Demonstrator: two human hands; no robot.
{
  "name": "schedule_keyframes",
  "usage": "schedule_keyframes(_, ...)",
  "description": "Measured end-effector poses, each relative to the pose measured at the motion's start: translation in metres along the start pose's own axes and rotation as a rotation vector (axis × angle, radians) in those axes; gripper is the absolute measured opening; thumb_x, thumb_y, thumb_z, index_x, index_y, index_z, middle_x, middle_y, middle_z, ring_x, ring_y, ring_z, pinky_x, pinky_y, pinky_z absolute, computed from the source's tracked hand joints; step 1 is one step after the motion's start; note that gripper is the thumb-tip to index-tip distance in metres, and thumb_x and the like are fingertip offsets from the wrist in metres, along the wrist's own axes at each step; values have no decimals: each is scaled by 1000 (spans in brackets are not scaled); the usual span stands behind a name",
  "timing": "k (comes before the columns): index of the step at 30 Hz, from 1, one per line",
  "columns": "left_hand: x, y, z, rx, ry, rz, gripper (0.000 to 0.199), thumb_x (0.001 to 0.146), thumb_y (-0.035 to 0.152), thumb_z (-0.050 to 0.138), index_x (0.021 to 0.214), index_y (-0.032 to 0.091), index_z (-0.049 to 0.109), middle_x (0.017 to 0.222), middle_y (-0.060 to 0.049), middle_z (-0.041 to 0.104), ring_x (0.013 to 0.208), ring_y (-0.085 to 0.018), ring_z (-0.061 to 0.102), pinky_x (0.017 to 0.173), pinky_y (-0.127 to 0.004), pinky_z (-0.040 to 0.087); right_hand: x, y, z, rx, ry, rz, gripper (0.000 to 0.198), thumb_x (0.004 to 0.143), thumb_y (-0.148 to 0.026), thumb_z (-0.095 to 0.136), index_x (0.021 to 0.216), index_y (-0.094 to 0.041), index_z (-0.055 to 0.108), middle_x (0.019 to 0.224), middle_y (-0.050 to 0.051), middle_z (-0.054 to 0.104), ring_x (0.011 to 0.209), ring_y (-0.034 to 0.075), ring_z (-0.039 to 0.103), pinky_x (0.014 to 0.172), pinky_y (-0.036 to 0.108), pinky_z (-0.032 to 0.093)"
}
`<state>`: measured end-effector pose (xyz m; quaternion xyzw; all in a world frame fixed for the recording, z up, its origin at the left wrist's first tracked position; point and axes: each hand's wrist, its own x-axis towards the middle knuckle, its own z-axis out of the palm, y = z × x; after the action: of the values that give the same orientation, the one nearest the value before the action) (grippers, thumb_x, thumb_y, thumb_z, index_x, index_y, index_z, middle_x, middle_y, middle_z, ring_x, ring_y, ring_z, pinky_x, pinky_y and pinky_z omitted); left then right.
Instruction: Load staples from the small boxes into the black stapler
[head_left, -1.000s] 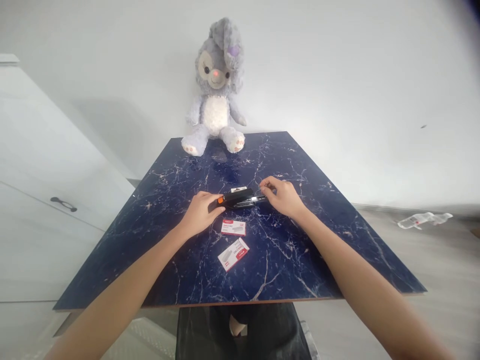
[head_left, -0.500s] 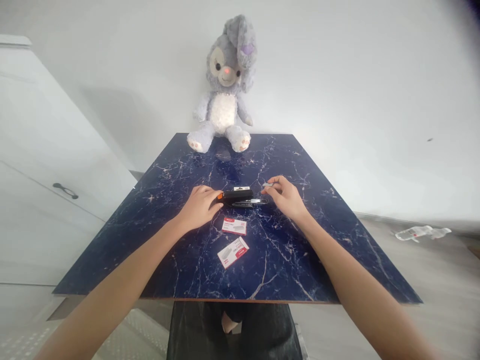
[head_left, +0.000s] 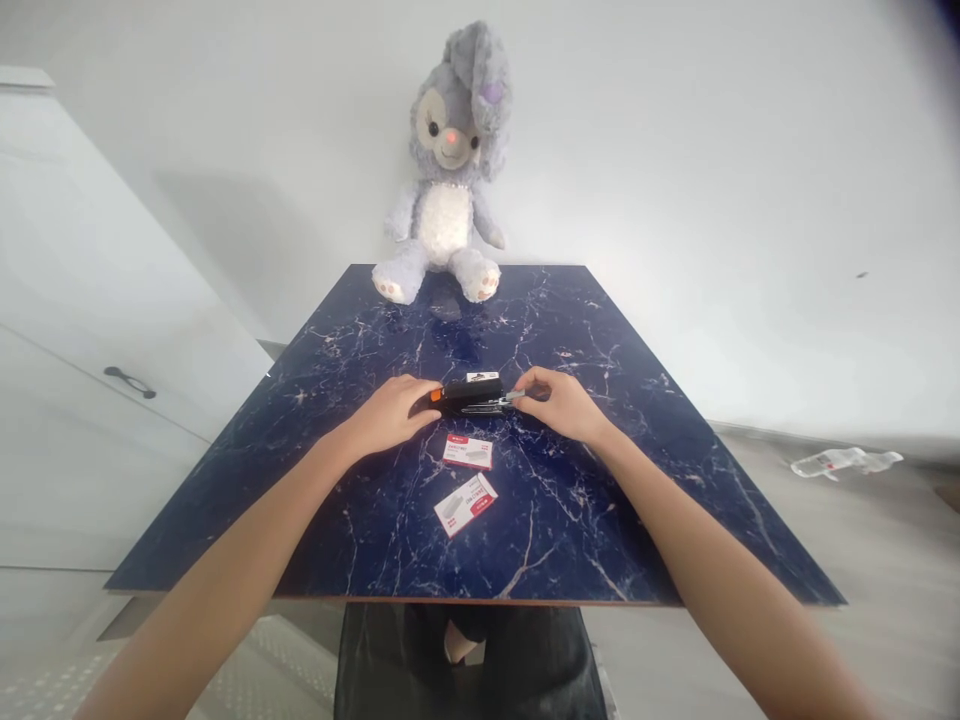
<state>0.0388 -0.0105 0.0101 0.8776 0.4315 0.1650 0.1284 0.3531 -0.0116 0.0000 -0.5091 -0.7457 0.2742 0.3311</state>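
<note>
A black stapler (head_left: 474,396) with an orange part lies on its side on the dark blue marbled table (head_left: 360,540). Its left end is gripped between the thumb and fingers of my left hand (head_left: 391,412). My right hand (head_left: 561,402) pinches a small grey strip of staples (head_left: 515,395), which meets the stapler's right end; whether it sits inside the stapler cannot be made out. Just behind the stapler lies a small white card or box (head_left: 482,377). Closer to me are two red-and-white staple boxes (head_left: 468,452), (head_left: 466,504).
At the back edge of the table a grey plush rabbit (head_left: 448,190) sits against the wall. A white cabinet (head_left: 90,300) stands on the left. On the floor to the right lies a clear plastic bottle (head_left: 829,463). A black chair (head_left: 540,660) is below the front edge.
My right hand has moved left and slightly down, bringing the strip of staples from beside the stapler to its right end. The left hand keeps its grip.
</note>
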Motion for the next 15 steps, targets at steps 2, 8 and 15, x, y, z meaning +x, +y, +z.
schedule_keyframes(2,-1,2,1,0,12,-8,41,93,44,55,128,24,60,117,-9,69,105,-28,60,94,-44,43,-1,-1,0,-64,-12,-28,11,79,-32,68,87,-24,68,88,-2,72,80,17,65,75,30,48)
schedule_keyframes(8,-1,0,5,18,14,-22,44,93,44,55,132,25,58,119,-9,68,106,-28,60,98,-46,42,-1,0,-3,-204,-22,-113,11,83,-30,65,91,-25,70,90,0,73,79,17,64,74,30,47)
schedule_keyframes(15,-2,-3,8,6,22,-41,47,92,47,55,133,24,58,117,-11,68,106,-29,60,98,-48,43,-2,-3,-5,-230,-44,-164,12,85,-28,64,93,-27,74,91,0,74,80,19,66,77,33,51)
